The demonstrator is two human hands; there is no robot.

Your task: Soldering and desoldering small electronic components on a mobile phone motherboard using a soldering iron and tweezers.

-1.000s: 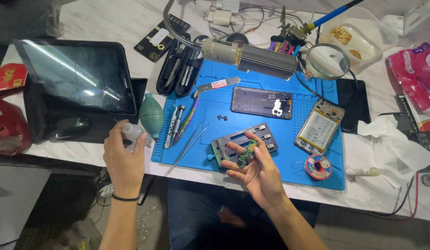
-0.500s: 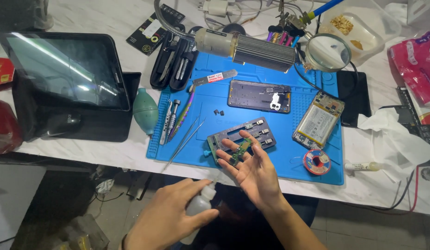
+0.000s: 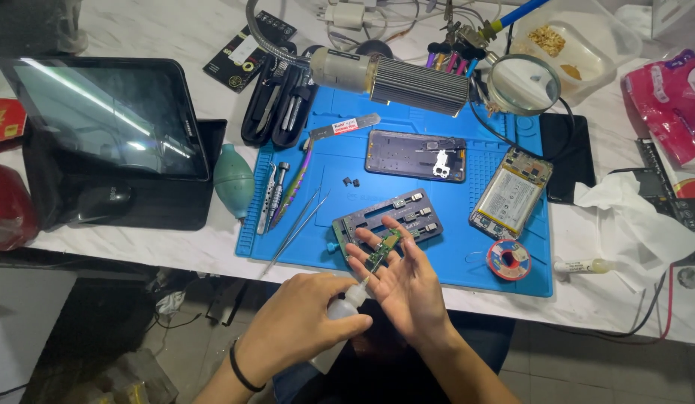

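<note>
Left hand, black band at the wrist, wrapped around a small white squeeze bottle; nozzle tip angled up toward the right hand, close to its palm. Right hand palm up, fingers loosely spread, a small green circuit board lying across the fingers, thumb not pinching it. Both hands held just off the near edge of the blue work mat. Directly beyond the right fingertips: a grey board-holding fixture on the mat. Beyond the left hand: tweezers lying diagonally. Farther out from the right hand: an opened phone body, a phone battery frame, a small solder spool. Far to the left hand's outer side, a dark tablet.
</note>
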